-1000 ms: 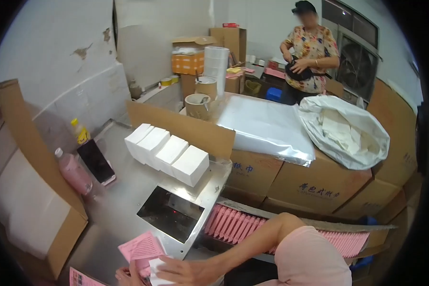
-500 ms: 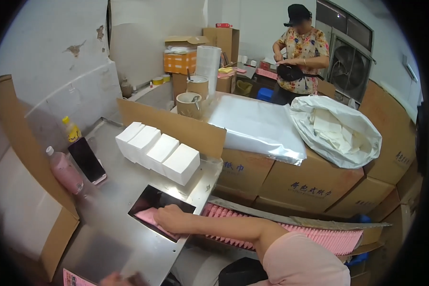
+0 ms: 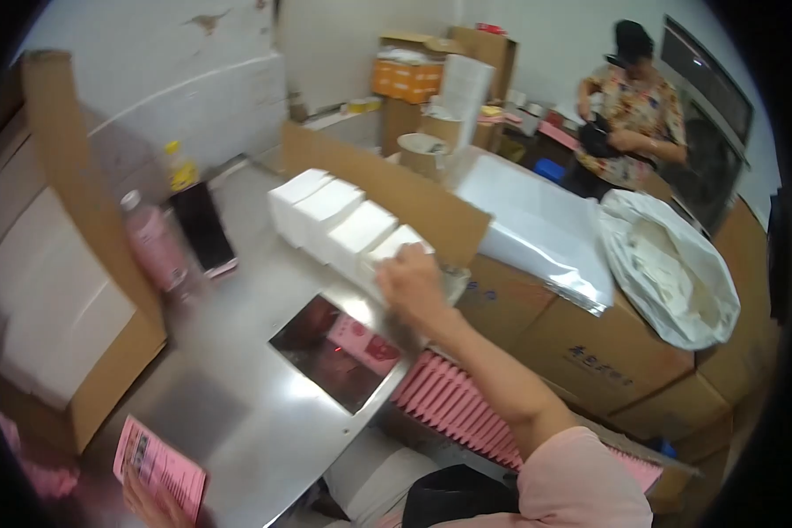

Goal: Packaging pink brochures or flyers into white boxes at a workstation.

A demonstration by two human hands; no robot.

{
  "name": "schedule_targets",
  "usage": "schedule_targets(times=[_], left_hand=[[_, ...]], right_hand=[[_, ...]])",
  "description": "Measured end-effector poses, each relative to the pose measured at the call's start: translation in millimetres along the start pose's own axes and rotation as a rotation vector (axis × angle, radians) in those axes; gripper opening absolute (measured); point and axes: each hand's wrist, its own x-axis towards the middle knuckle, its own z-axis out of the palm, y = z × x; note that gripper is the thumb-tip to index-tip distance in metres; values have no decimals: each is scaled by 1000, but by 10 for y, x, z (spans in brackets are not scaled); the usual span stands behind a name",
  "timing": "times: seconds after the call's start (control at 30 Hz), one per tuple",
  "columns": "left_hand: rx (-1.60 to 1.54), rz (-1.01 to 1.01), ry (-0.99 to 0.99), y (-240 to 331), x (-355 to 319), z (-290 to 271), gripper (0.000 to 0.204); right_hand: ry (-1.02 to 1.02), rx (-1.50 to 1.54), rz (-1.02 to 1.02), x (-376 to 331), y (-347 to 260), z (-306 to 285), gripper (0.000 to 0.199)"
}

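Four white boxes [image 3: 343, 222] sit in a row on the steel desk [image 3: 238, 396]; right hand [image 3: 411, 280] rests on the nearest, fingers curled over it, grip unclear. Left hand [image 3: 154, 502] pinches a pink leaflet [image 3: 160, 462] at desk edge. Risk: a nudge could topple the row.

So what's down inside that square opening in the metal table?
A pink packet lies inside the square opening, on a dark, shiny bottom. What lies deeper under the metal table is covered.

right arm [image 3: 493, 370] outstretched, fingers [image 3: 396, 264] curled
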Motion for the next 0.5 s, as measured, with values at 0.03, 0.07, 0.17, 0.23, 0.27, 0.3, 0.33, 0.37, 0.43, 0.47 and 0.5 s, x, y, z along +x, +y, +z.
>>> schedule_targets(times=[0.03,0.07,0.17,0.23,0.27,0.3,0.33,0.37,0.43,0.47,0.5], left_hand=[[47,121,155,-155,91,160,36],[103,247,304,-334,75,221,20],[-107,144,83,-16,67,136,10],[49,181,138,20,64,95,10],[188,235,186,64,79,78,9],[130,303,243,261,74,62,9],[-480,39,115,347,7,339,12],[-477,231,9,887,3,281,12],[-325,717,-201,1510,-118,456,23],[-335,729,-241,1713,-161,538,31],[-349,743,-289,1824,-205,622,39]], right_hand=[[-14,56,23,9,22,-43,20],[1,37,24,2,21,-70,20],[24,25,26,-25,156,-90,16],[33,49,30,-43,162,-65,15],[46,81,18,-41,158,-57,16],[59,112,3,-18,132,-36,22],[96,129,18,30,56,-58,32],[76,125,6,-10,10,-97,32],[207,201,-10,-37,-152,-169,38],[139,301,-109,-80,-392,-225,44],[126,371,-235,-295,-586,-171,41]])
